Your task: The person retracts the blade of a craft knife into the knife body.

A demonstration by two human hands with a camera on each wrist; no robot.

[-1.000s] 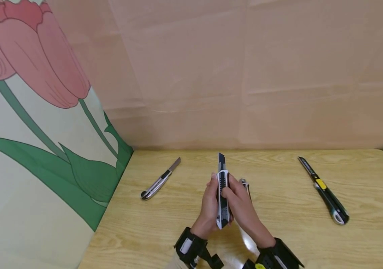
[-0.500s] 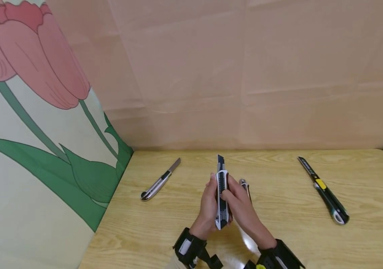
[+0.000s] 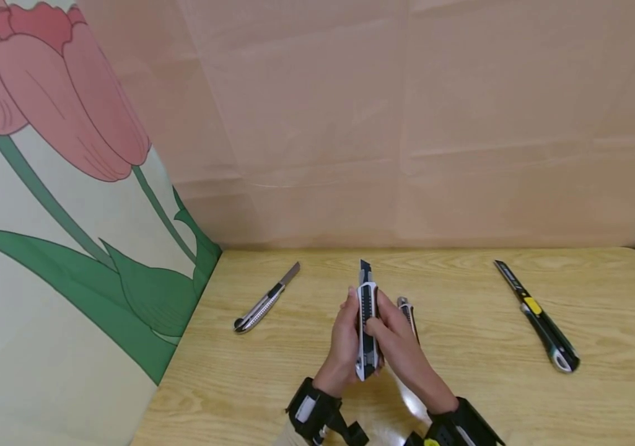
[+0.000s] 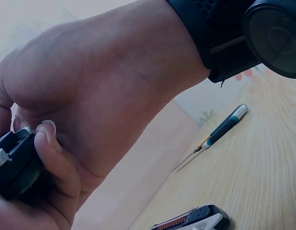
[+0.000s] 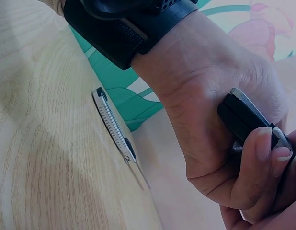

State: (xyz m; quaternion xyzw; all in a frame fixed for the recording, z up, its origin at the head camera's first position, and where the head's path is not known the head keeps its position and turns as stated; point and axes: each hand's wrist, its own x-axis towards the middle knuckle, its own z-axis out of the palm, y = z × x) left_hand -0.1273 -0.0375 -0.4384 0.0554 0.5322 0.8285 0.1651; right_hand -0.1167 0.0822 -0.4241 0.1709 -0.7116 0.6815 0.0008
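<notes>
Both hands hold a white and black snap-off utility knife (image 3: 368, 359), its blade pointing away from the person. The left hand (image 3: 344, 344) grips the handle's left side. From the right, the right hand (image 3: 404, 344) wraps the handle, its thumb pressing on the black strip along the top. A short length of dark blade (image 3: 365, 271) sticks out past the white nose. In the right wrist view, fingers curl around the knife's black tail end (image 5: 241, 117). The left wrist view has the left hand (image 4: 95, 96) bent around the same dark handle (image 4: 23, 175).
A silver snap-off knife (image 3: 261, 310) lies on the wooden table (image 3: 228, 384) at left, blade out. At right lies a black knife (image 3: 537, 319) with a yellow slider. Another knife (image 3: 404, 308) is partly hidden behind the right hand. A pink cloth (image 3: 406, 155) hangs behind.
The blade has slid back a little into the knife handle, and the right thumb has moved slightly toward the person along the strip. The knives on the table have not moved.
</notes>
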